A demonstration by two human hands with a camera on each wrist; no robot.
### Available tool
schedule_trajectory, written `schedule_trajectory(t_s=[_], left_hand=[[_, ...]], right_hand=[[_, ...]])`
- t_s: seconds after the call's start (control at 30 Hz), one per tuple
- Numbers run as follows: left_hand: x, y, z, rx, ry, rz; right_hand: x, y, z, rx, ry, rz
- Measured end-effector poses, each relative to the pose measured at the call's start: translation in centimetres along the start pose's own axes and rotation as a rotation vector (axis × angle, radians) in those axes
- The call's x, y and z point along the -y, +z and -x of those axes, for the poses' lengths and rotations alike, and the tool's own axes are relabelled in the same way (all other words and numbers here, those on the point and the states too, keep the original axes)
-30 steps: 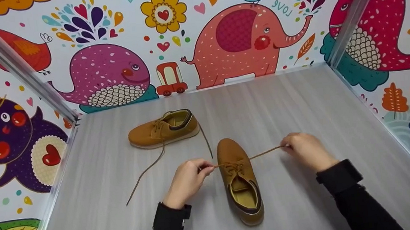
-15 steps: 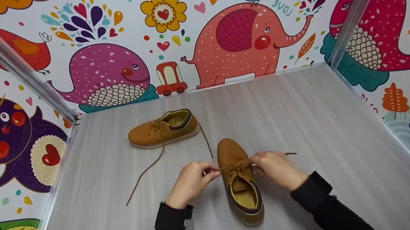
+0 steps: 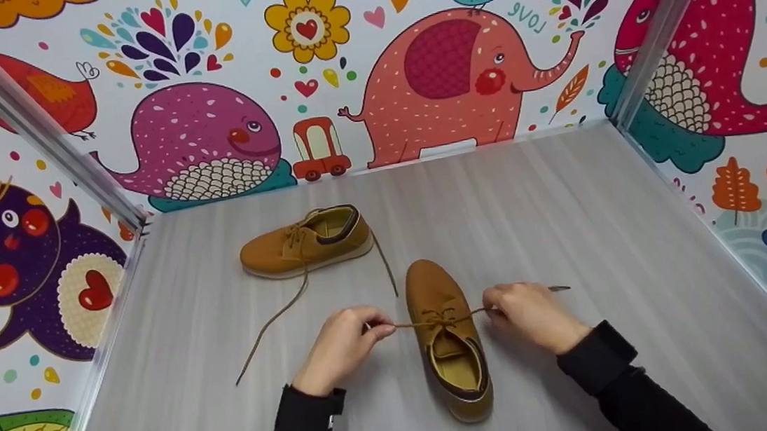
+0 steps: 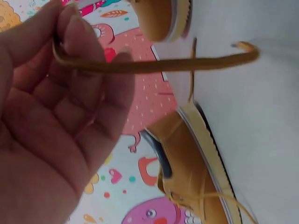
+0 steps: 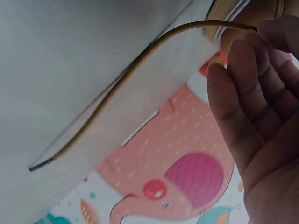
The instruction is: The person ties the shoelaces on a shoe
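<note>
A tan lace-up shoe (image 3: 434, 284) stands upright, toe pointing away, between both hands. My left hand (image 3: 343, 346) pinches one brown shoelace (image 3: 405, 325) left of the shoe. Past those fingers, its free tail (image 4: 187, 64) bends round in the left wrist view. To the right, my right hand (image 3: 534, 313) pinches the other shoelace end (image 3: 474, 312). Its dark-tipped tail (image 5: 119, 86) sticks out beyond the fingers in the right wrist view. Both laces stretch nearly straight from the shoe's throat, where they meet; whether they are knotted there I cannot tell.
A matching second shoe (image 3: 274, 250) lies behind and left, toe to the left. One loose lace (image 3: 270, 321) trails toward the front, another (image 3: 385, 264) beside its heel. Panels with printed cartoon animals (image 3: 442, 90) enclose the pale floor (image 3: 175, 320).
My right hand first slid from far out along its lace to beside the shoe, then drew back slightly right. My left hand has shifted a little left and toward me, its lace now showing more.
</note>
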State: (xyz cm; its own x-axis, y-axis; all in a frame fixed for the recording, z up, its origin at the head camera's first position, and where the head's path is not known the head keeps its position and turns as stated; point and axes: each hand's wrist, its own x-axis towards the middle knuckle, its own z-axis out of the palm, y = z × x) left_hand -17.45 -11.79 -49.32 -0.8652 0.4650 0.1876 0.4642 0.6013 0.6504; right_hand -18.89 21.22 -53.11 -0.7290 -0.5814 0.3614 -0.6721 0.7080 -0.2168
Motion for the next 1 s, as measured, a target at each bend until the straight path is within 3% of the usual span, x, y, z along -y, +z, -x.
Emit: schedule_trajectory(t_s=[0.17,0.37,0.53,0.67,0.87,1.0], left_hand=[[0.7,-0.8,0.5,-0.104,0.038,-0.067],[1.4,0.0,0.7,-0.202,0.094,-0.19],[1.6,0.8,1.1,-0.227,0.061,-0.202],[1.1,1.4,1.5,-0.196,-0.034,-0.08],[-0.4,2.9,2.3,-0.218,-0.21,0.175],[-1.1,4.3,3.1,-0.104,-0.339,0.423]], right_hand=[[-1.7,-1.5,1.0,-0.062,0.068,0.016],[-2.1,-1.9,1.5,-0.128,0.081,0.067],[-1.9,-1.8,1.7,-0.125,0.102,0.083],[-1.6,-1.6,1.8,-0.099,0.131,0.068],[-1.0,-1.4,1.5,-0.062,0.154,0.021],[-0.8,-1.4,1.5,-0.072,0.159,0.013]])
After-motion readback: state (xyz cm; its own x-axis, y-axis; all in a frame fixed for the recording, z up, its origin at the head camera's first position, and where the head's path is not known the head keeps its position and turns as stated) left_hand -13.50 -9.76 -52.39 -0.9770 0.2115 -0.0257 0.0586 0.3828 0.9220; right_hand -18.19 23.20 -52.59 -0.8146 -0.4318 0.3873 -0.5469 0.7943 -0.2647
